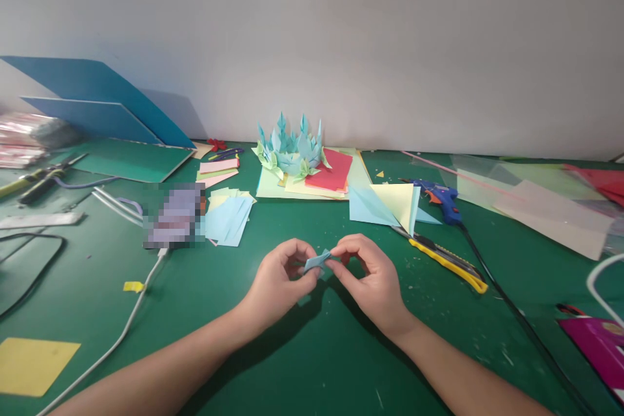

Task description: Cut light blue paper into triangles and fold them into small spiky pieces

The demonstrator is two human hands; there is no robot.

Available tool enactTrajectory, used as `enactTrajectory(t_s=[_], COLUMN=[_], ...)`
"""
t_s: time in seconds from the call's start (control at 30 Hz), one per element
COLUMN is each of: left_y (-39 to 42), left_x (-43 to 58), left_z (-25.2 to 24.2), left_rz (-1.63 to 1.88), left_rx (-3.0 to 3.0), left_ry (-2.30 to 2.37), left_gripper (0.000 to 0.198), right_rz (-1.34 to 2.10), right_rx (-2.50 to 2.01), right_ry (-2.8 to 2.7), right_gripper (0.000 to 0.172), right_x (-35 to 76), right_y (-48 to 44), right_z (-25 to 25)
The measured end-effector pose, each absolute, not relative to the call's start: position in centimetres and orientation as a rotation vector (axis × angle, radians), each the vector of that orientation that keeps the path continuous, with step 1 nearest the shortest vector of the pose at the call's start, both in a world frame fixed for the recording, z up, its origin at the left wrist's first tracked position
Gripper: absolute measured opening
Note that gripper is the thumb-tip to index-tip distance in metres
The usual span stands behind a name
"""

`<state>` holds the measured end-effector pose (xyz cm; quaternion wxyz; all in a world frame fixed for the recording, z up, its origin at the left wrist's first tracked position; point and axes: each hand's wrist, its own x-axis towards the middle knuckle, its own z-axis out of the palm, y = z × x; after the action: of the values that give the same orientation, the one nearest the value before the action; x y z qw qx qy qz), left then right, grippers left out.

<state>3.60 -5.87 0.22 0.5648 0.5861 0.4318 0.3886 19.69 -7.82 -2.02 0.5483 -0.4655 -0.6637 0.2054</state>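
Between my two hands is a small folded piece of light blue paper (316, 261). My left hand (287, 271) grips its left end between thumb and fingers. The right end is pinched by the thumb and forefinger of my right hand (368, 273). Both hands are above the green table, near its middle. Beyond them stands a crown-like ring of folded blue paper (291, 146) with pale green leaf shapes around its base. It rests on stacked coloured sheets, with a red sheet (331, 169) on top.
Light blue slips (229, 218) lie left of my hands. To the right are folded blue and cream sheets (377, 205), a yellow utility knife (448, 263) and a blue glue gun (441, 198) with a black cord. A white cable (134, 315) crosses the left side.
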Motion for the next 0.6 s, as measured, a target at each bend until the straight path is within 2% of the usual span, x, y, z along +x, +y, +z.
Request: enactTrajectory(t_s=[0.4,0.6], left_y=[-6.12,-5.92], left_x=[3.70,3.56], left_z=[0.42,0.30], left_rz=[0.925,0.967], left_rx=[1.425,1.481], left_ry=[1.060,1.093], left_gripper=[0.012,0.010], right_rz=[0.340,0.397], right_rx=[-1.047,-1.036], right_ry=[-1.660,-1.701], right_gripper=[0.015,0.007], right_x=[19.66,19.43], right_y=[-8.03,-8.21], right_z=[-1.66,-1.48])
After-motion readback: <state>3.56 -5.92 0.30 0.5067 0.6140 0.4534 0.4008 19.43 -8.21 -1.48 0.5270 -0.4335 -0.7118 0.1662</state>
